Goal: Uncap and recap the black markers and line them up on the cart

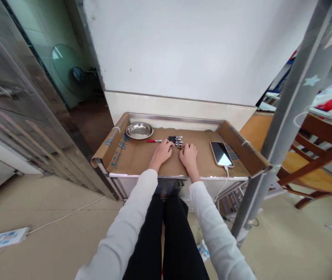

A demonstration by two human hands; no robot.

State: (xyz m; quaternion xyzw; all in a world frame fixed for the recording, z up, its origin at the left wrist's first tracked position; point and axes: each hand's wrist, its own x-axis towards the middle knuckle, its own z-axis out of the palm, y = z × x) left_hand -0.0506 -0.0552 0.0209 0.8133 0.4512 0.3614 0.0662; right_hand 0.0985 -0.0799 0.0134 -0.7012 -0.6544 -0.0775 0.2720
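My left hand [162,152] and my right hand [188,153] rest side by side, palms down, on the brown cardboard sheet [136,157] that covers a small table. The fingertips of both reach a row of several black pens [175,140] lying just beyond them. My left hand's fingers lie flat and slightly spread. My right hand's fingers curl a little at the pens, and I cannot make out whether they pinch one. A single red pen [154,140] lies to the left of the black ones, apart from both hands.
A shallow steel bowl [139,130] sits at the table's back left. A phone [221,154] on a white charging cable lies at the right. A white wall rises behind, a grey metal post [282,120] stands right, with a wooden chair [314,171] beyond.
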